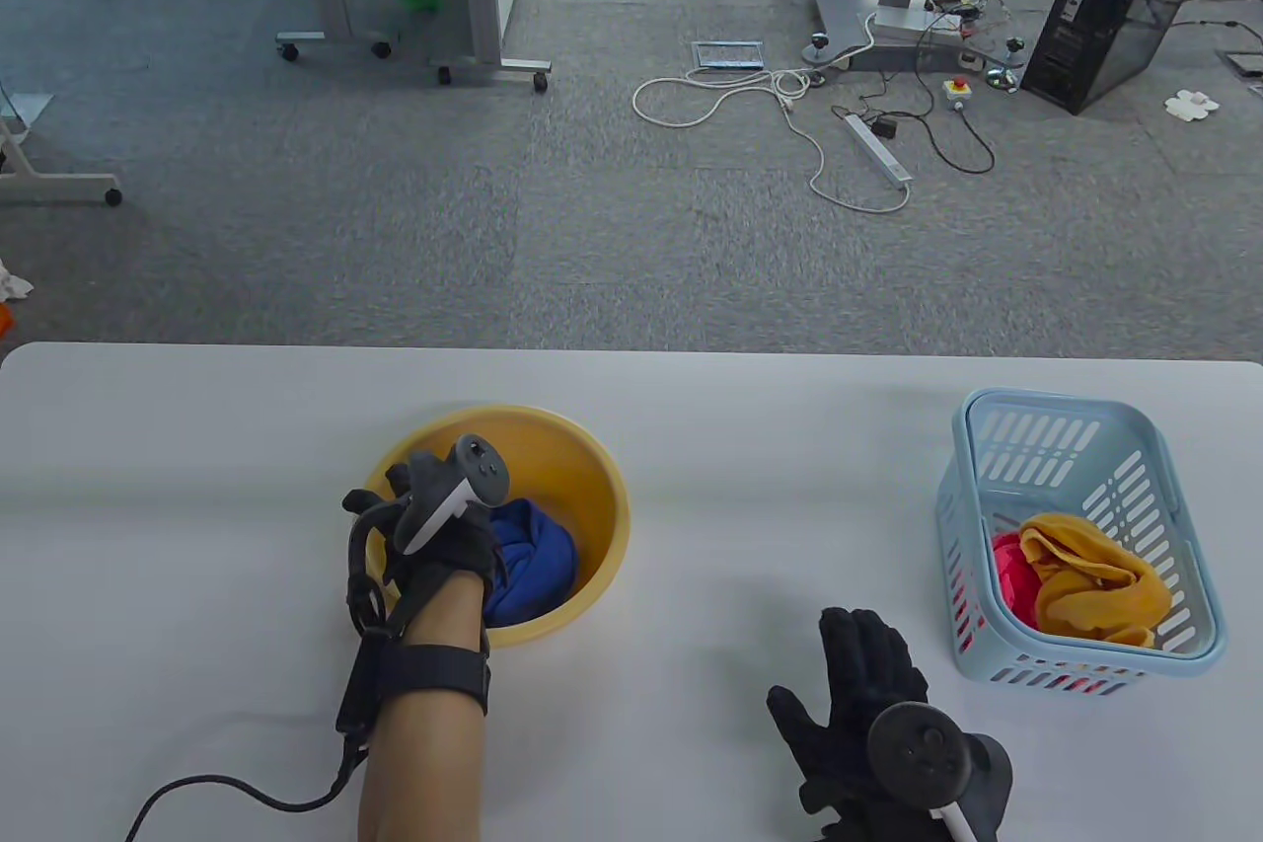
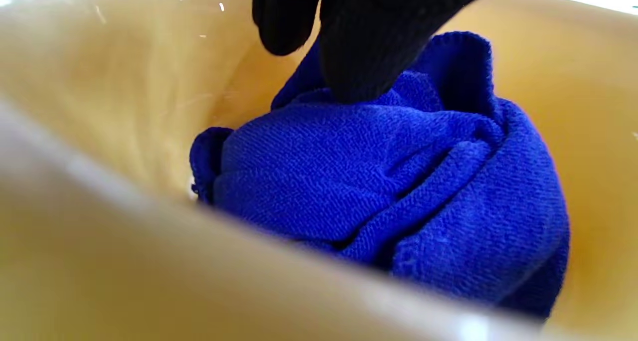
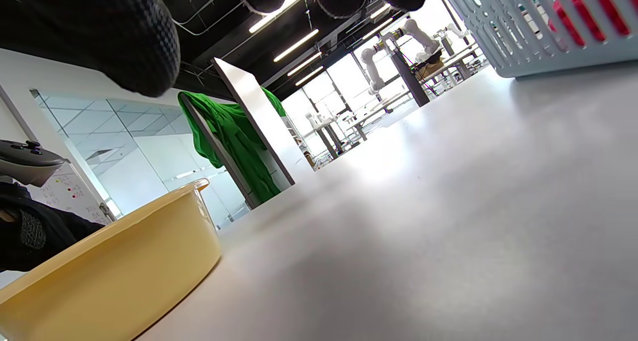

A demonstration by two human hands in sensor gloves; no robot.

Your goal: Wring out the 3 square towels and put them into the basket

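Observation:
A blue towel (image 1: pixel 533 566) lies crumpled in the yellow bowl (image 1: pixel 592 477). My left hand (image 1: pixel 434 526) reaches down into the bowl. In the left wrist view one of its fingers (image 2: pixel 364 52) touches the top of the blue towel (image 2: pixel 389 191), while the thumb stays clear of the cloth. The light blue basket (image 1: pixel 1174 487) at the right holds an orange-yellow towel (image 1: pixel 1095 585) and a red towel (image 1: pixel 1016 575). My right hand (image 1: pixel 858 674) lies flat on the table with fingers spread, between bowl and basket, holding nothing. The basket (image 3: pixel 523 42) shows at the top right of the right wrist view.
The white table (image 1: pixel 740 447) carries only the bowl and the basket. The bowl (image 3: pixel 124 261) sits left of my right hand. A cable (image 1: pixel 227 793) trails from my left wrist across the table's near left. Beyond the far edge is carpeted floor with cables and a computer tower (image 1: pixel 1115 13).

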